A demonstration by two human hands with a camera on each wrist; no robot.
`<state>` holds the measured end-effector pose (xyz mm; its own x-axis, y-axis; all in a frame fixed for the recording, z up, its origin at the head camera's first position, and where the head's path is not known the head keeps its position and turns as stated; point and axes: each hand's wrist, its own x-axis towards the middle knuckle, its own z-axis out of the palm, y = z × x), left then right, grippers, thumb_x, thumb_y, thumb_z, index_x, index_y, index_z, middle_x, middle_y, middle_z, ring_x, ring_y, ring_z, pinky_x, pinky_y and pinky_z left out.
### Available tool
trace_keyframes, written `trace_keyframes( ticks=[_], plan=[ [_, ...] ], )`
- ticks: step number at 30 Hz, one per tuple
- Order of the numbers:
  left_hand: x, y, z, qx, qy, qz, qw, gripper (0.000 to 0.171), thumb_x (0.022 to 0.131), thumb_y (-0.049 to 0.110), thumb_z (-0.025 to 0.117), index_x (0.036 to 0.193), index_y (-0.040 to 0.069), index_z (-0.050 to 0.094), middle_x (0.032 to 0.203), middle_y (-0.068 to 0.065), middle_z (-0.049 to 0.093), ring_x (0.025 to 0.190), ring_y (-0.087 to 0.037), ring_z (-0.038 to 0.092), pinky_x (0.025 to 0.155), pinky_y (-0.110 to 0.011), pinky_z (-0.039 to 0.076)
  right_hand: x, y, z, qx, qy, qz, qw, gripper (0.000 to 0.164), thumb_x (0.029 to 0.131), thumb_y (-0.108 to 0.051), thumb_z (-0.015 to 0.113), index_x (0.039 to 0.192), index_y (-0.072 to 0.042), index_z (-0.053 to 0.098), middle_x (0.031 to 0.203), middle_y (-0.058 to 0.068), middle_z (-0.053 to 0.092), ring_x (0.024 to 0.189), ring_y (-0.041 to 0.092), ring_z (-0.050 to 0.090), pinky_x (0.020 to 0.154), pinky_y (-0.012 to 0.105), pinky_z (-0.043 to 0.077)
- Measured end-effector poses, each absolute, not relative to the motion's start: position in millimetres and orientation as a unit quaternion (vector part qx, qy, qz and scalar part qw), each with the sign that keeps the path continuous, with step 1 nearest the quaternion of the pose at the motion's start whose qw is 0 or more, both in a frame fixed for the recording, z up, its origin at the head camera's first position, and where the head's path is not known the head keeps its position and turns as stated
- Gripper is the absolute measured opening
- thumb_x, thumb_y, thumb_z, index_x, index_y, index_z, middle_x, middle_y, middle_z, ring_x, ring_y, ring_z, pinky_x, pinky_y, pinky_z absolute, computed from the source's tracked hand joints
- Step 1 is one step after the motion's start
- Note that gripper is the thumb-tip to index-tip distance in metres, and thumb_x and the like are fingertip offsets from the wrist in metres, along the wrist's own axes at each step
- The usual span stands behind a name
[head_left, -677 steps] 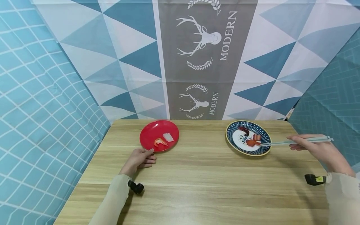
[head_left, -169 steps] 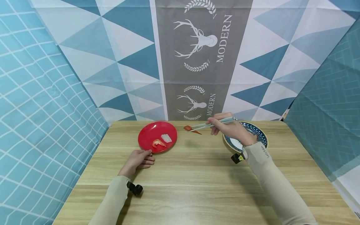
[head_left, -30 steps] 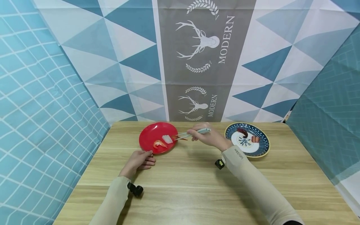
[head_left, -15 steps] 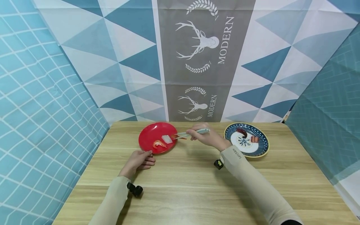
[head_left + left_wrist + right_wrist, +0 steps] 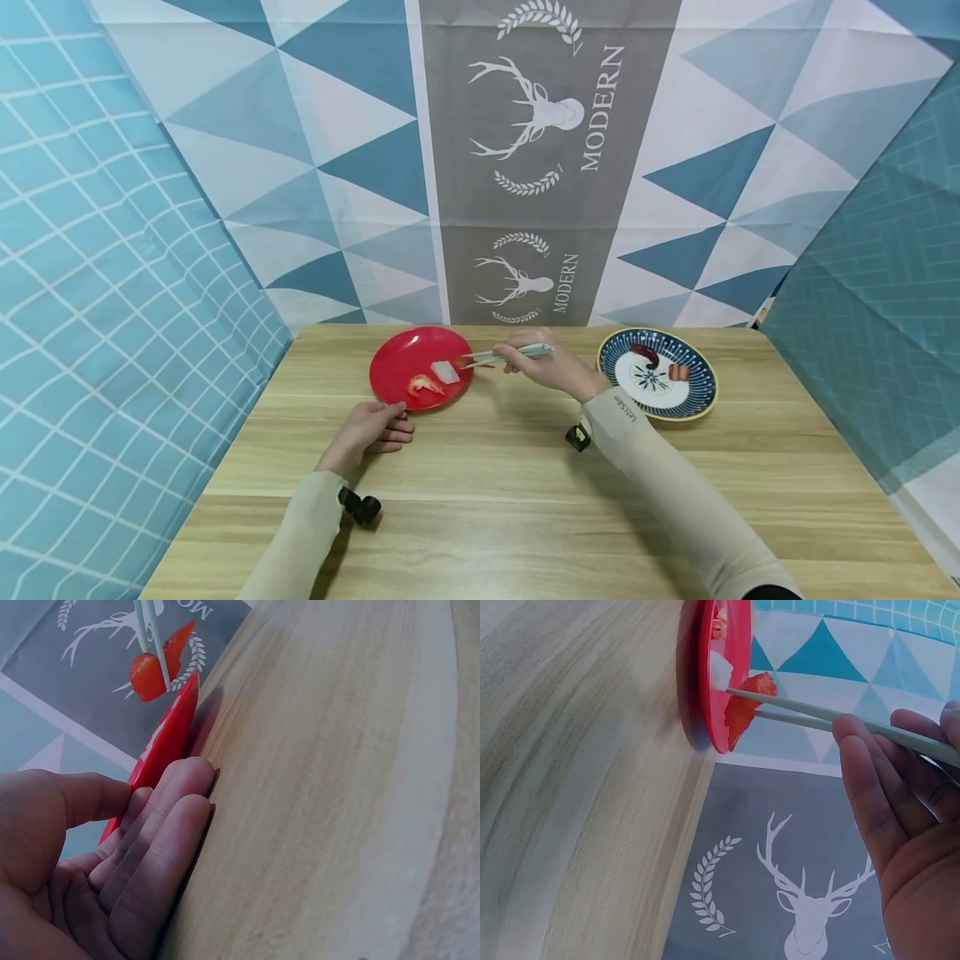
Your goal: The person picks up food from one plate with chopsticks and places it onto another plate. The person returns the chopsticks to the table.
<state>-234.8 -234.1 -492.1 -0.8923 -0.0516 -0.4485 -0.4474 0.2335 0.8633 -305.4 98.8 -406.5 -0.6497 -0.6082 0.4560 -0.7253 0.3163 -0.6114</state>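
With thumb on the rim and fingers beneath, my left hand (image 5: 367, 429) pinches the near edge of a red plate (image 5: 397, 354). A cooked shrimp (image 5: 425, 384) and a white, translucent block of food (image 5: 445, 372) lie on that plate. My right hand (image 5: 551, 362) holds a pair of pale green chopsticks (image 5: 536, 350) from the right. Between their tips is an orange-red piece of food (image 5: 739, 724) with a pointed tail. In the left wrist view this piece (image 5: 148, 677) hangs above the plate's far rim; the right wrist view shows it close beside the white block.
A blue-and-white patterned plate (image 5: 693, 404) stands on the right of the wooden table (image 5: 465, 517), holding a dark red curved piece (image 5: 647, 356) and a pinkish ridged piece (image 5: 678, 372). Patterned cloths (image 5: 360, 125) rise behind the table and at both sides.
The orange-red piece was at the patterned plate, then midway across, held in the chopsticks; now it is over the red plate's right side. Lately the right hand edged left. The left hand stayed put.
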Motion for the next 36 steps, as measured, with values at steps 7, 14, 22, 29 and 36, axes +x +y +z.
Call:
trace_keyframes(
  ticks=[7, 14, 22, 29, 36],
  plan=[
    [-235, -234, -492, -0.166, 0.767, 0.597, 0.168, 0.04, 0.106, 0.035, 0.057, 0.116, -0.003, 0.063, 0.09, -0.008, 0.077, 0.077, -0.016, 0.076, 0.071, -0.029, 0.065, -306, 96, -409, 0.409, -0.803, 0.428, 0.064, 0.015, 0.099, -0.012, 0.069, 0.096, -0.001, 0.079, 0.078, 0.005, 0.076, 0.069, 0.015, 0.073, 0.061, 0.025, 0.059],
    [-235, -235, -493, -0.162, 0.771, 0.594, 0.165, 0.04, 0.106, 0.035, 0.057, 0.116, -0.003, 0.063, 0.09, -0.007, 0.077, 0.076, -0.015, 0.076, 0.071, -0.029, 0.065, -308, 93, -410, 0.406, -0.809, 0.419, 0.074, 0.011, 0.098, -0.012, 0.07, 0.094, -0.008, 0.079, 0.078, 0.003, 0.077, 0.069, 0.011, 0.072, 0.062, 0.024, 0.06],
    [-235, -235, -493, -0.165, 0.77, 0.594, 0.165, 0.039, 0.106, 0.034, 0.057, 0.116, -0.003, 0.064, 0.091, -0.007, 0.077, 0.076, -0.015, 0.076, 0.07, -0.029, 0.065, -307, 90, -410, 0.398, -0.804, 0.436, 0.067, 0.011, 0.098, -0.009, 0.07, 0.095, -0.005, 0.079, 0.08, 0.008, 0.077, 0.07, 0.017, 0.074, 0.064, 0.025, 0.061],
    [-235, -235, -494, -0.163, 0.772, 0.592, 0.163, 0.039, 0.106, 0.035, 0.058, 0.117, -0.003, 0.064, 0.092, -0.008, 0.077, 0.077, -0.017, 0.077, 0.072, -0.03, 0.065, -310, 87, -412, 0.389, -0.811, 0.432, 0.073, 0.014, 0.1, -0.015, 0.069, 0.096, -0.006, 0.079, 0.082, 0.012, 0.077, 0.071, 0.017, 0.073, 0.064, 0.026, 0.061],
    [-235, -236, -494, -0.161, 0.772, 0.593, 0.163, 0.039, 0.106, 0.034, 0.058, 0.116, -0.003, 0.064, 0.092, -0.008, 0.077, 0.077, -0.017, 0.077, 0.072, -0.03, 0.065, -313, 83, -415, 0.386, -0.807, 0.441, 0.076, 0.012, 0.1, -0.014, 0.069, 0.096, -0.008, 0.079, 0.08, 0.01, 0.076, 0.07, 0.013, 0.071, 0.062, 0.024, 0.06]
  ],
)
